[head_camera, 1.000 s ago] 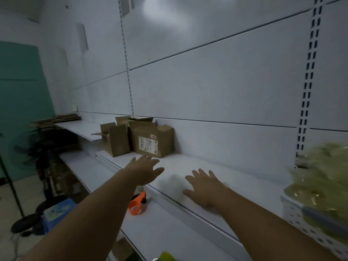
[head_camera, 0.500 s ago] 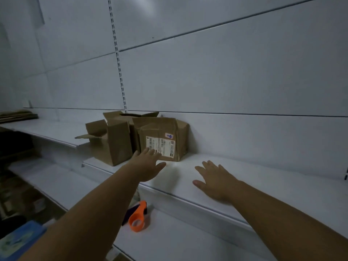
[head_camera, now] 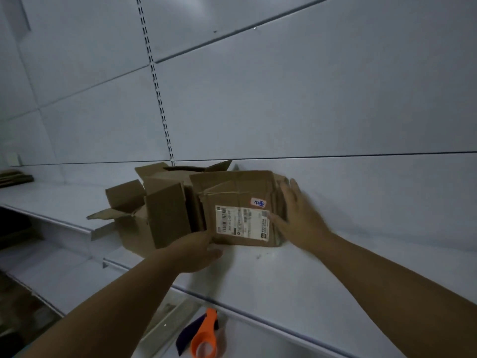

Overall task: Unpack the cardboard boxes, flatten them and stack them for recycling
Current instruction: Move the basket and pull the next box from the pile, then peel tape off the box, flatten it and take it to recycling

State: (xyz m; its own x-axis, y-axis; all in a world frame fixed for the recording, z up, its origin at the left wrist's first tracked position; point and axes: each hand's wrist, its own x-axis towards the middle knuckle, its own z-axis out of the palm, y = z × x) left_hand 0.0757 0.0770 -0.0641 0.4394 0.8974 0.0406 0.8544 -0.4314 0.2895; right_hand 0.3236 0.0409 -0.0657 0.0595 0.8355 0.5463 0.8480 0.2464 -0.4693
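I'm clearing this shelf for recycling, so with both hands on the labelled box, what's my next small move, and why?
Probably slide the labelled box toward you along the shelf. Your left hand is at its lower left corner and your right hand lies flat on its right side, and it stands tight against the open box.

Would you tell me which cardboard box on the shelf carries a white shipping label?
The rightmost box, between the left hand and right hand; the open-flapped boxes beside it show plain cardboard.
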